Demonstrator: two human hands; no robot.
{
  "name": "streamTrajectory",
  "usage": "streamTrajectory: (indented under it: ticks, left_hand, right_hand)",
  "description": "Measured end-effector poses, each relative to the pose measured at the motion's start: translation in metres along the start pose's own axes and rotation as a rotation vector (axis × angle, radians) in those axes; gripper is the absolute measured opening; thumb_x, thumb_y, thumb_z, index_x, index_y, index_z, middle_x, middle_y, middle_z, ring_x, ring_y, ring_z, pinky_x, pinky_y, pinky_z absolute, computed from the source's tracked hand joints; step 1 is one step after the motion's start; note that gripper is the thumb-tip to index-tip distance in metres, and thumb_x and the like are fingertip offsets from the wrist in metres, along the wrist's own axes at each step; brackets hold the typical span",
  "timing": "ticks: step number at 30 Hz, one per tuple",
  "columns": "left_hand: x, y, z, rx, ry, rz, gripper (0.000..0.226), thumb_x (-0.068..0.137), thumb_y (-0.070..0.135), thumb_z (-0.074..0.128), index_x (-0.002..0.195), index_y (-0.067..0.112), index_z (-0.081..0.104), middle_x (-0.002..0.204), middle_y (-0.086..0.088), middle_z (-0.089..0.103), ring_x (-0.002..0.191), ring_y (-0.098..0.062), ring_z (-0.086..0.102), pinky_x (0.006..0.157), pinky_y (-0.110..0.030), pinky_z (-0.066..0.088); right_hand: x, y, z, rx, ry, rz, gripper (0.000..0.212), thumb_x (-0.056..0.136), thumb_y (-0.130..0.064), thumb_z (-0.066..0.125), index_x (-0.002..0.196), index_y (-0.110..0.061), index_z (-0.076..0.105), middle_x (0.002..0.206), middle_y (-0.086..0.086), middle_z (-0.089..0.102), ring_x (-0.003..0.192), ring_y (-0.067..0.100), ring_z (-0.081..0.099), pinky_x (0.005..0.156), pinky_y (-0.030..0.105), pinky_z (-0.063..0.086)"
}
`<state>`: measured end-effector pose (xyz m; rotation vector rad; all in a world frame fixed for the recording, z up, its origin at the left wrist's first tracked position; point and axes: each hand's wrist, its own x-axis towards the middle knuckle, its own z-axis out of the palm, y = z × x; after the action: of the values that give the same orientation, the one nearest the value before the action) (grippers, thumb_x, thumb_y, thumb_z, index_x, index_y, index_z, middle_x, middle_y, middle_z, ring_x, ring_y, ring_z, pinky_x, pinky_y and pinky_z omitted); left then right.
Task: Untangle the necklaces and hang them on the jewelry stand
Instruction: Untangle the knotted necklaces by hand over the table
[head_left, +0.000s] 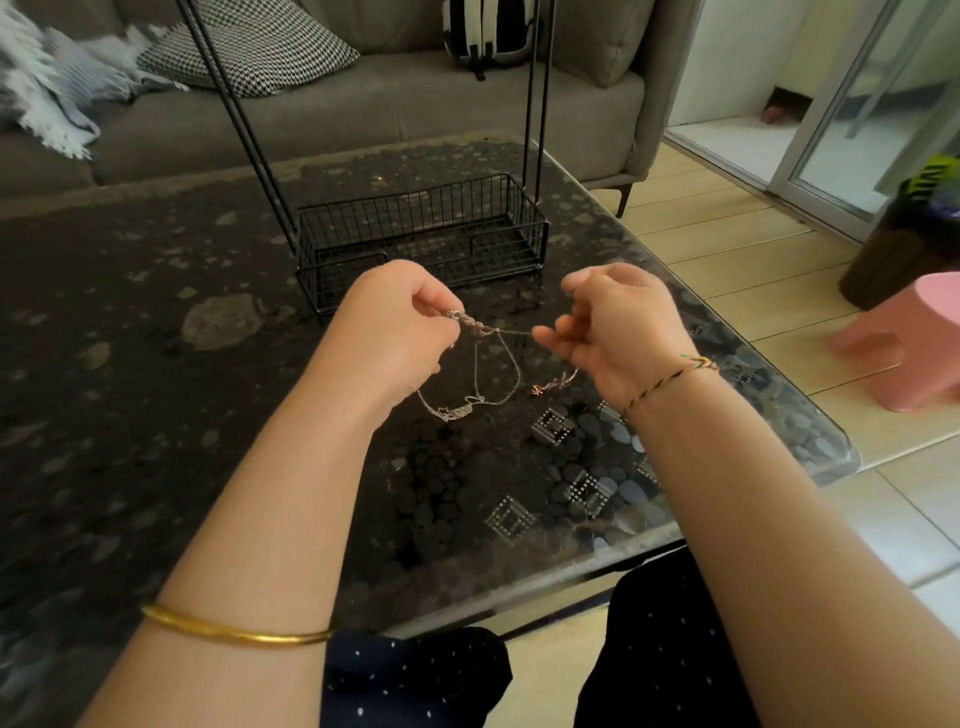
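Both hands (400, 332) on tangled necklaces (456, 412)

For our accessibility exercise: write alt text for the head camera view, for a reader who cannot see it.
The left hand and right hand pinch tangled thin necklaces stretched between them over a dark patterned table, loops hanging down. A black wire jewelry stand stands just behind.

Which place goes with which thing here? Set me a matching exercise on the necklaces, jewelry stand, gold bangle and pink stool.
Things:
1. necklaces
2. jewelry stand
3. gold bangle
4. pink stool

Places:
a. on the floor
b. pinched by left hand and right hand
c. around the left forearm
d. standing on the table

Pairs: 1-b, 2-d, 3-c, 4-a
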<state>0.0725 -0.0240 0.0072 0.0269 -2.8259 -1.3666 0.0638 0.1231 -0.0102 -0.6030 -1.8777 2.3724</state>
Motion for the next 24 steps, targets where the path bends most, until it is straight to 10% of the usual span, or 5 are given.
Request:
streamTrajectory:
  ticks: [16, 24]
  left_hand:
    - [-0.0008, 0.0073, 0.0018, -0.182, 0.001, -0.066, 0.013, 0.087, 0.009, 0.056, 0.084, 0.021, 0.061, 0.083, 0.002, 0.067, 0.072, -0.005, 0.063, 0.052, -0.021, 0.042]
    - [-0.0018, 0.007, 0.0015, -0.159, -0.046, -0.076, 0.027, 0.088, 0.003, 0.051, 0.097, 0.025, 0.065, 0.087, 0.002, 0.064, 0.074, -0.006, 0.058, 0.053, -0.02, 0.04]
  right_hand:
    - [-0.0075, 0.0069, 0.0037, -0.44, -0.416, -0.07, 0.006, 0.083, -0.017, 0.066, 0.078, -0.013, 0.066, 0.07, 0.0, 0.066, 0.047, 0.005, 0.036, 0.047, 0.019, 0.029]
    - [-0.0059, 0.0064, -0.0027, -0.5, -0.362, -0.12, 0.009, 0.082, -0.012, 0.066, 0.074, -0.016, 0.067, 0.065, -0.002, 0.064, 0.046, 0.006, 0.036, 0.046, 0.02, 0.029]
